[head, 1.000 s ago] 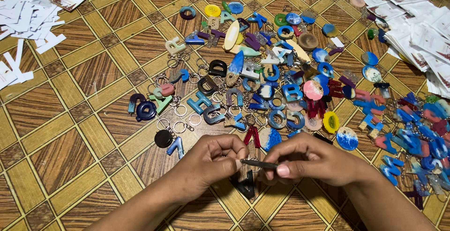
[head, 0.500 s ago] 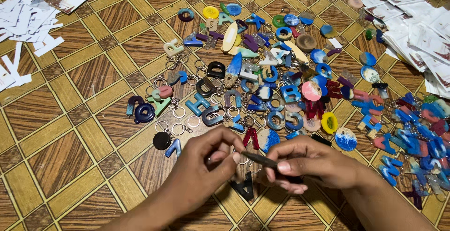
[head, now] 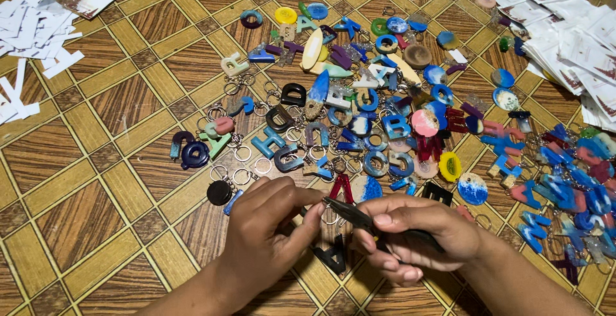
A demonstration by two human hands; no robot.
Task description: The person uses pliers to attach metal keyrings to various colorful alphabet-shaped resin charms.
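Black pliers (head: 359, 216) tilted lower, hands closer

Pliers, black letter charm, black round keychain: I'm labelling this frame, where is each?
pliers (head: 350, 212), head view, on the dark jaws.
black letter charm (head: 333, 257), head view, on its body.
black round keychain (head: 219, 192), head view, disc centre.
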